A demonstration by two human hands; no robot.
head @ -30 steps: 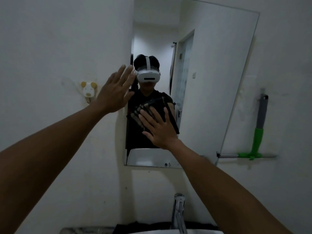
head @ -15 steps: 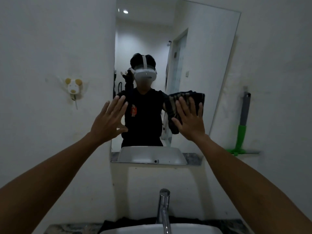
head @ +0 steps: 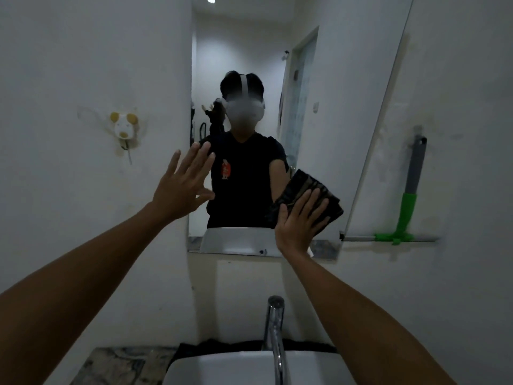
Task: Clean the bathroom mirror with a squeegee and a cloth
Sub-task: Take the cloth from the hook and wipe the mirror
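The bathroom mirror (head: 341, 87) hangs on the white wall ahead, tilted, and shows a person's reflection. My right hand (head: 301, 220) presses a dark folded cloth (head: 313, 190) flat against the glass near the mirror's lower right corner. My left hand (head: 184, 186) is raised with its fingers spread, palm toward the mirror's left edge, holding nothing. A squeegee (head: 408, 207) with a grey and green handle hangs on the wall to the right of the mirror, blade at the bottom.
A chrome tap (head: 273, 329) rises over a white basin (head: 222, 368) at the bottom. A marbled counter (head: 119, 365) lies to its left. A small animal-shaped wall hook (head: 123, 126) sticks to the wall left of the mirror.
My right hand has wiped the cloth across the glass from the left part to the right, then down toward the lower right corner. My left hand dropped lower along the mirror's left edge.
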